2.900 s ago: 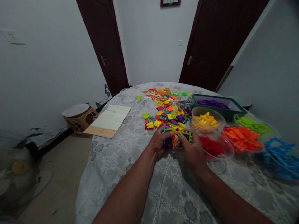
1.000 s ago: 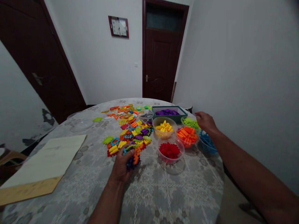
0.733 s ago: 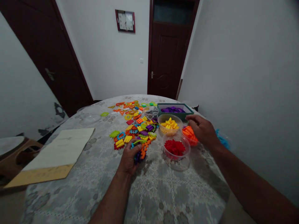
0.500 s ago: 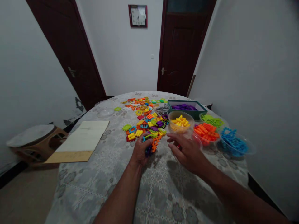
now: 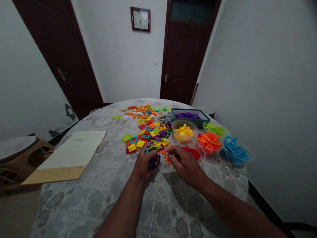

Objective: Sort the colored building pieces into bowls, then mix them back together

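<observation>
My left hand [image 5: 144,161] is closed around several toothed plastic building pieces [image 5: 155,162], mostly dark purple with a bit of blue. Pinched in the fingertips of my right hand [image 5: 184,162] is an orange toothed piece [image 5: 166,155], apart from the purple ones. Just beyond my hands spreads a pile of mixed plastic pieces [image 5: 141,144] in yellow, green, red and blue. A clear bowl of red toothed pieces [image 5: 192,152] sits right behind my right hand, which partly covers it.
Clear bowls hold yellow pieces [image 5: 183,132], orange pieces [image 5: 209,141], green pieces [image 5: 215,129] and blue pieces [image 5: 235,150]. A green-edged box [image 5: 203,115] contains purple pieces. Grey pieces [image 5: 165,115] fill another bowl. Paper [image 5: 71,148] on brown card lies left, with clear lids [image 5: 102,121] beyond.
My right hand has moved left and now pinches the orange piece, which was at my left hand before. The whole view has shifted slightly to the right.
</observation>
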A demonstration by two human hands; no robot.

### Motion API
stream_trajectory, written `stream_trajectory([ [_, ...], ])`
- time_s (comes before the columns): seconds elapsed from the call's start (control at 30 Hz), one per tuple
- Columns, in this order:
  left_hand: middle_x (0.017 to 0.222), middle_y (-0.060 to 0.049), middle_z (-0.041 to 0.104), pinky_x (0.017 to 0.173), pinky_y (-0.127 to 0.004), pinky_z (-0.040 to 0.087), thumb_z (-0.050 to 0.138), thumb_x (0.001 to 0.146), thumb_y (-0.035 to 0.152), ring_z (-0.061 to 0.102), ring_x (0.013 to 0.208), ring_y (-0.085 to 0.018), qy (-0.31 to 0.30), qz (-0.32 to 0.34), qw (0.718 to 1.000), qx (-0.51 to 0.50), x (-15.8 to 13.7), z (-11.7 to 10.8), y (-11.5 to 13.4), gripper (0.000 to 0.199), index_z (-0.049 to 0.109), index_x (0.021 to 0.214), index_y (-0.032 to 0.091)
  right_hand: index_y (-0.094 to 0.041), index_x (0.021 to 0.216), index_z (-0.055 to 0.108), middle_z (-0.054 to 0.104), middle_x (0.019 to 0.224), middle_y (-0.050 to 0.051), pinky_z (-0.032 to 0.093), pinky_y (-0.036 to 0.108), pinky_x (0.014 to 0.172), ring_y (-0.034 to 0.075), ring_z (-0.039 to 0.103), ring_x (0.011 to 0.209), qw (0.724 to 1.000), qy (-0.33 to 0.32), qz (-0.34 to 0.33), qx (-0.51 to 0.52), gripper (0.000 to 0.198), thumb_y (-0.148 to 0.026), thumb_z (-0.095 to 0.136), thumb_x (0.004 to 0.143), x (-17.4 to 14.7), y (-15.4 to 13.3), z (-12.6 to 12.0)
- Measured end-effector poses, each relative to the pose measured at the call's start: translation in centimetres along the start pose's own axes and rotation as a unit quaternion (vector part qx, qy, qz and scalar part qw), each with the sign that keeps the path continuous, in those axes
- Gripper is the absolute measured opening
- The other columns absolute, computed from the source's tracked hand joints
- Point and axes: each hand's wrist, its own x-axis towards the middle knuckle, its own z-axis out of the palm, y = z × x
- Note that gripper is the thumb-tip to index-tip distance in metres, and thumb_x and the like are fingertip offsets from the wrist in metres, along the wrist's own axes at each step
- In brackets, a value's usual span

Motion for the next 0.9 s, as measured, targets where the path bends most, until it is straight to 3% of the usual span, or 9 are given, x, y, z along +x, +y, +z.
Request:
stream_trajectory([
  [0.13, 0.073, 0.001, 0.068, 0.047, -0.019, 0.043, 0.088, 0.072, 0.029, 0.055, 0.054, -0.011, 0.001, -0.007, 1.0, -0.013, 0.0, 0.1, 0.4, 0.046, 0.061, 0.109, 0.021, -0.024, 0.146, 0.057, 0.075, 0.1, 0.003, 0.053, 0.033, 0.082, 0.018, 0.069, 0.085, 0.998, 0.031, 0.012, -0.055, 0.047, -0.024, 0.057, 0.099, 0.0, 1.0, -3.1],
  [0.4, 0.073, 0.0, 0.067, 0.047, -0.018, 0.044, 0.088, 0.073, 0.027, 0.056, 0.053, -0.009, 0.001, -0.015, 0.999, -0.044, -0.3, 0.2, 0.9, 0.038, 0.059, 0.097, 0.02, -0.02, 0.134, 0.068, 0.075, 0.09, 0.004, 0.052, 0.033, 0.072, 0.02, 0.068, 0.076, 0.97, 0.182, 0.087, -0.136, 0.045, -0.041, 0.06, 0.095, 3.1, 7.3, -12.6],
  [0.53, 0.073, 0.0, 0.068, 0.046, -0.017, 0.043, 0.088, 0.073, 0.027, 0.056, 0.052, -0.009, 0.008, -0.02, 0.999, -0.049, -0.2, 0.1, 1.0, 0.038, 0.058, 0.095, 0.02, -0.018, 0.123, 0.073, 0.078, 0.093, 0.007, 0.053, 0.033, 0.072, 0.021, 0.07, 0.078, 0.951, 0.224, 0.135, -0.165, 0.043, -0.045, 0.061, 0.092, 2.9, 11.2, -16.5],
  [0.73, 0.073, 0.002, 0.066, 0.042, -0.017, 0.041, 0.09, 0.071, 0.025, 0.058, 0.053, -0.01, 0.002, -0.031, 0.997, -0.069, -0.1, 0.1, 0.8, 0.041, 0.056, 0.093, 0.02, -0.017, 0.113, 0.077, 0.08, 0.099, 0.009, 0.054, 0.034, 0.077, 0.023, 0.073, 0.087, 0.945, 0.207, 0.163, -0.195, 0.04, -0.046, 0.06, 0.091, 1.0, 14.4, -18.1],
  [0.9, 0.073, 0.002, 0.066, 0.041, -0.018, 0.042, 0.09, 0.07, 0.024, 0.061, 0.056, -0.012, 0.002, -0.018, 0.997, -0.071, -0.1, 0.2, 0.8, 0.042, 0.056, 0.094, 0.021, -0.018, 0.104, 0.081, 0.082, 0.098, 0.009, 0.055, 0.036, 0.079, 0.024, 0.074, 0.086, 0.965, 0.104, 0.162, -0.18, 0.035, -0.041, 0.062, 0.086, 0.4, 14.5, -18.4],
])
